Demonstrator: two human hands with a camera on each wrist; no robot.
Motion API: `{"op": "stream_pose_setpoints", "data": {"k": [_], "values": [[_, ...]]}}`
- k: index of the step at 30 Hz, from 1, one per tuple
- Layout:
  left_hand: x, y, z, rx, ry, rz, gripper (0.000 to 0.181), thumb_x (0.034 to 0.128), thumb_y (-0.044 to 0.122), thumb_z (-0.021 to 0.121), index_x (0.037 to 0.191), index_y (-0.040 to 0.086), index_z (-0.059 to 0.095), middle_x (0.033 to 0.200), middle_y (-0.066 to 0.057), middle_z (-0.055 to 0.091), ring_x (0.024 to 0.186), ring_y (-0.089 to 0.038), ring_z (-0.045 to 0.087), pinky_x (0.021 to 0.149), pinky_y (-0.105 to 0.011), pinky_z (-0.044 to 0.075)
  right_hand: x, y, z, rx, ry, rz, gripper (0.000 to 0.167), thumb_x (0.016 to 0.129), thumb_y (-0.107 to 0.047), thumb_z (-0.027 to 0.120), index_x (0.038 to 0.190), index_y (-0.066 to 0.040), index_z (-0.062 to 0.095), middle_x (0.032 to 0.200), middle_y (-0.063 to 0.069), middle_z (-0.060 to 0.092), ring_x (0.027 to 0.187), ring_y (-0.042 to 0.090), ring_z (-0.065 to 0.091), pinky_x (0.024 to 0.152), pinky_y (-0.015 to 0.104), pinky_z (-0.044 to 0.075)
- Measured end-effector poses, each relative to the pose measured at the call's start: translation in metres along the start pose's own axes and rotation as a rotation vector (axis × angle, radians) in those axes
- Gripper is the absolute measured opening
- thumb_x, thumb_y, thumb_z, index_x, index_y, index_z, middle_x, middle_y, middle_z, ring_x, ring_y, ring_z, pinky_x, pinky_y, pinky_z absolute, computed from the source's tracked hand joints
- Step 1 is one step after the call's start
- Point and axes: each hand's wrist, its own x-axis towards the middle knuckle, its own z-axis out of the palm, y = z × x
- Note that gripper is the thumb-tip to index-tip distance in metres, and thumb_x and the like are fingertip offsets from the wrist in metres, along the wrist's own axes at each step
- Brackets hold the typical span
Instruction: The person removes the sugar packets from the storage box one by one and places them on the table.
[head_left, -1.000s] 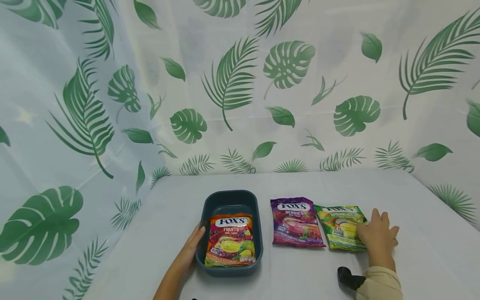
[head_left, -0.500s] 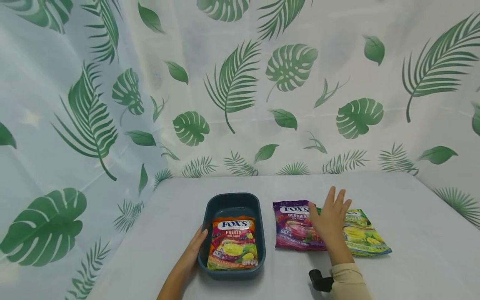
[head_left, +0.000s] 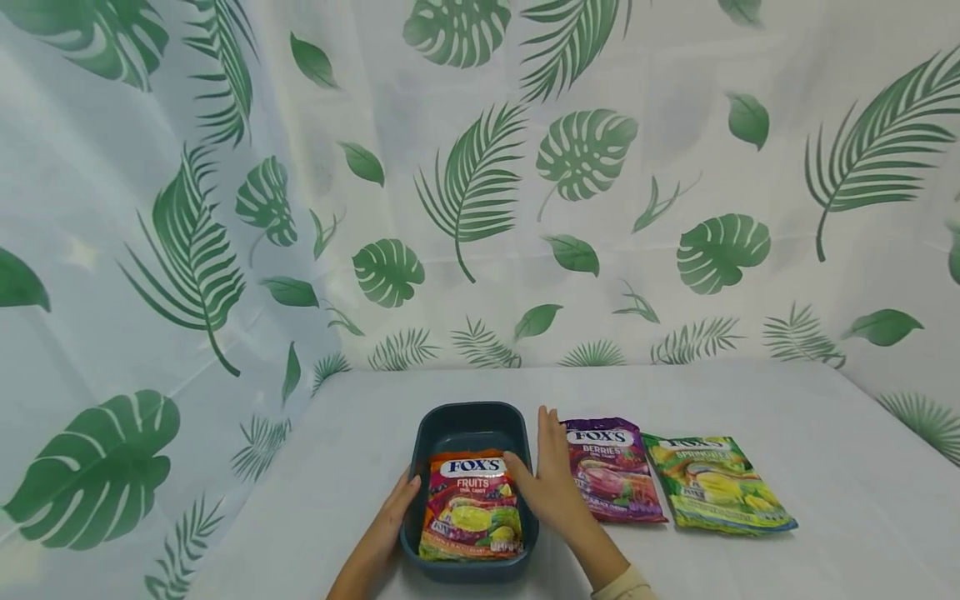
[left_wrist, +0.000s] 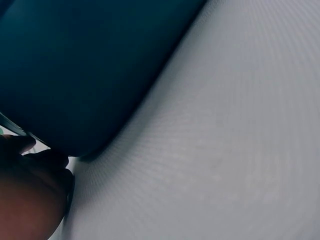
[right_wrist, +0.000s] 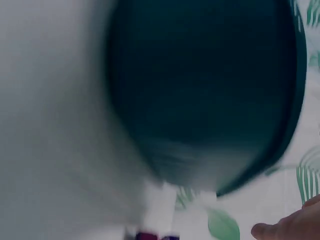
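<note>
A dark teal plastic box (head_left: 470,572) stands on the table with an orange and red bag of Fox's Fruits candy (head_left: 468,508) lying in it. My left hand (head_left: 386,521) grips its left wall, thumb at the rim; the left wrist view shows bent fingers (left_wrist: 50,160) by the wall. My right hand (head_left: 553,492) is at the right wall, fingers straight and thumb reaching over the rim near the bag. Whether it touches the box is unclear. To its right lies a purple Berries candy bag (head_left: 615,475), partly hidden, beside a green and yellow Springtea bag (head_left: 716,483).
The table (head_left: 675,392) has a white cover. Behind and to the left hangs a white curtain (head_left: 480,317) printed with green leaves. In the right wrist view the box's side fills much of the picture, blurred.
My right hand has left the green and yellow bag, passed over the purple one and come to the box's right side. That green bag is fully uncovered. My left hand stays on the box.
</note>
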Motion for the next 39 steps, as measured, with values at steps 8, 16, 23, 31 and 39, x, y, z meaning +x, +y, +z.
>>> {"op": "stream_pose_setpoints", "data": {"k": [8, 16, 23, 31, 39], "values": [[0.001, 0.0, 0.0, 0.0, -0.019, -0.007, 0.082, 0.0915, 0.058, 0.033, 0.147, 0.006, 0.003, 0.149, -0.027, 0.001, 0.134, -0.049, -0.001, 0.101, -0.068, 0.002, -0.011, -0.011, 0.022, 0.192, -0.143, 0.082, 0.086, 0.089, -0.043, 0.053, 0.147, -0.01, 0.001, 0.152, 0.021, -0.004, 0.137, 0.046, -0.006, 0.098, 0.071, 0.006], [0.002, 0.0, -0.002, 0.003, -0.061, -0.017, 0.086, 0.0898, 0.062, 0.031, 0.147, 0.006, 0.0, 0.149, -0.028, 0.002, 0.134, -0.049, 0.002, 0.102, -0.067, 0.004, -0.014, -0.015, 0.027, 0.287, -0.213, 0.193, 0.09, 0.086, -0.045, 0.056, 0.148, -0.011, 0.0, 0.151, 0.024, -0.003, 0.133, 0.052, 0.001, 0.094, 0.074, 0.008], [-0.001, -0.005, -0.007, -0.055, -0.15, 0.018, 0.082, 0.0914, 0.061, 0.027, 0.147, 0.01, -0.005, 0.148, -0.029, 0.011, 0.131, -0.045, 0.025, 0.103, -0.062, 0.021, -0.009, -0.014, 0.032, 0.42, -0.256, 0.316, 0.092, 0.087, -0.038, 0.058, 0.146, -0.004, -0.004, 0.145, 0.032, 0.007, 0.129, 0.054, 0.015, 0.095, 0.072, 0.014], [-0.001, -0.009, -0.007, -0.063, -0.215, 0.077, 0.077, 0.0949, 0.056, 0.023, 0.146, 0.007, -0.007, 0.147, -0.03, 0.012, 0.128, -0.039, 0.033, 0.102, -0.059, 0.028, -0.001, -0.012, 0.027, 0.563, -0.278, 0.475, 0.086, 0.089, -0.03, 0.052, 0.143, 0.002, -0.006, 0.14, 0.037, 0.011, 0.12, 0.05, 0.031, 0.098, 0.065, 0.027], [0.001, -0.003, -0.008, -0.062, -0.206, 0.086, 0.078, 0.0946, 0.056, 0.024, 0.146, 0.007, -0.007, 0.147, -0.03, 0.01, 0.13, -0.042, 0.028, 0.103, -0.06, 0.024, 0.006, -0.008, 0.022, 0.778, -0.363, 0.473, 0.082, 0.09, -0.028, 0.05, 0.143, 0.002, -0.005, 0.139, 0.035, 0.018, 0.123, 0.052, 0.026, 0.101, 0.065, 0.021]]}}
